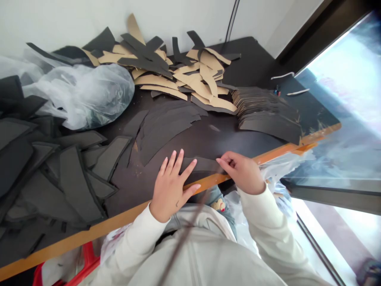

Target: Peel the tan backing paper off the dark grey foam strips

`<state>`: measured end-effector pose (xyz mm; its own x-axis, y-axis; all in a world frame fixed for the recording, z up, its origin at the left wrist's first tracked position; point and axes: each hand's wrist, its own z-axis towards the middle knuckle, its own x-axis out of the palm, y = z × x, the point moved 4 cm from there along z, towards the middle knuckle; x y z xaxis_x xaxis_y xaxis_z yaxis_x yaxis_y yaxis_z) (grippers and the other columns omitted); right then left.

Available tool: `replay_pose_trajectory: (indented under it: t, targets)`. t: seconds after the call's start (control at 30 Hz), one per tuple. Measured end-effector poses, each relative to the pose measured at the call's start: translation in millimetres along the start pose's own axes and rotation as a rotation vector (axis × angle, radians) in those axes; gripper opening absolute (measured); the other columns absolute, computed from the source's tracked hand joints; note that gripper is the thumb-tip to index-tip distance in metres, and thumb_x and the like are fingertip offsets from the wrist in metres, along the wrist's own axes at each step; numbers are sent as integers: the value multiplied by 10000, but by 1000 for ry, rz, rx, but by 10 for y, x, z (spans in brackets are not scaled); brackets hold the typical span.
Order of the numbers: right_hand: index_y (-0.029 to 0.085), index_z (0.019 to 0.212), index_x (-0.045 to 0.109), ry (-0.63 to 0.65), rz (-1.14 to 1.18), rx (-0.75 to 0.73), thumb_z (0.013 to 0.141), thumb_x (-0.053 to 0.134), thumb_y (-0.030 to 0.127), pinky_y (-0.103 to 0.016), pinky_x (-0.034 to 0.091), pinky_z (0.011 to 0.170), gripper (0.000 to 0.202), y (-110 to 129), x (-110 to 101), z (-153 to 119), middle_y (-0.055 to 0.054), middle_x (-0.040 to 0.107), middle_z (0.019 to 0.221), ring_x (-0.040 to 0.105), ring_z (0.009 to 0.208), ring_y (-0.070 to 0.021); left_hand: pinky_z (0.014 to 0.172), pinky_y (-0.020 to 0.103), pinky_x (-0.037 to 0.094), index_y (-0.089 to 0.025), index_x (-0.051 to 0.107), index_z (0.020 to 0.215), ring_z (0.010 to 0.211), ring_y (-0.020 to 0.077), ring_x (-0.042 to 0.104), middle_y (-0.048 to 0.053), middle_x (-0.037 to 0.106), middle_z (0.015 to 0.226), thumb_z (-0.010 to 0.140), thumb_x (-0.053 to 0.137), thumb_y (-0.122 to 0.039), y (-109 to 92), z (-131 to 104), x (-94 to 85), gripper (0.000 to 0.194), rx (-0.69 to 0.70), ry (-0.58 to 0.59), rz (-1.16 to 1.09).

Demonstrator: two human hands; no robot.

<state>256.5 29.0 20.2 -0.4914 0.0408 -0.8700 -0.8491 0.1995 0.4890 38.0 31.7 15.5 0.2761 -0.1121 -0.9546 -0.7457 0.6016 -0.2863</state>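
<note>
A curved dark piece (204, 164) lies flat along the near edge of the dark table. My left hand (172, 182) rests on its left part with the fingers spread. At the piece's right end, my right hand (241, 171) is closed in a pinch, thumb and index fingertip together at the tip of the piece. Just beyond my left hand is a layered group of dark curved pieces (166, 127). A neat row of similar dark pieces (268, 119) stands at the right.
Loose tan and black strips (205, 75) are heaped at the back. A clear plastic bag (95, 95) sits at the back left, with many dark padded pieces (74, 178) in front. The table's orange edge (131, 216) runs close to my body. A window is at the right.
</note>
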Motion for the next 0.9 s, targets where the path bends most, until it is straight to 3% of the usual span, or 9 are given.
replay_pose_trajectory:
  t: [0.2,0.37,0.47,0.53,0.6,0.67,0.77,0.9]
  targets:
    - [224,713,605,-13,-132,2,893,584,447,-241,281,501,287,40,58,-33,20,623,618,528,536,-127,1155,544,283,-293,377,1497,1484,355,230,149,242,1613,935,487,-553,2,-4,8,629,-2,14,0]
    - [217,762,606,-114,-499,-16,923,521,531,-292,188,471,363,93,-57,-128,-22,634,677,483,504,-154,1157,545,277,-293,377,1496,1484,352,229,153,247,1611,941,476,-552,6,-7,12,621,9,0,7]
    - [197,931,635,-186,-505,-141,945,486,499,-329,376,551,337,140,-181,-152,-85,662,800,587,688,-232,1151,545,288,-289,385,1492,1481,353,241,152,255,1608,937,487,-547,4,-6,6,621,19,-18,6]
    - [175,1084,633,-225,-363,-291,985,427,402,-384,485,779,322,233,-196,-175,-136,683,1007,623,939,-271,1150,542,292,-289,385,1492,1480,350,245,151,258,1607,937,488,-544,2,-7,3,619,19,-22,4]
    - [162,1267,578,-195,-219,-448,1010,349,324,-424,444,1013,380,362,-95,-219,-147,637,1253,555,1204,-269,1152,539,289,-289,385,1493,1482,344,242,152,257,1607,941,479,-544,2,-9,5,615,18,-21,2]
    - [140,1423,464,-104,-166,-566,1017,313,345,-443,372,1125,479,482,110,-286,-139,535,1429,425,1376,-258,1156,533,285,-272,387,1492,1484,339,236,156,251,1609,940,470,-555,6,-15,14,627,22,-22,1]
    - [86,1518,317,6,-219,-645,999,325,479,-465,331,1163,651,543,427,-400,-163,394,1541,307,1455,-277,1161,520,283,-229,383,1494,1487,337,228,161,234,1613,922,473,-592,23,-29,38,683,45,-31,10]
    - [71,1540,249,-52,-307,-630,987,308,534,-480,334,1155,723,381,538,-528,-181,340,1562,294,1460,-289,1181,488,267,-92,325,1504,1483,316,247,195,278,1589,904,434,-661,64,-48,58,834,28,-61,25]
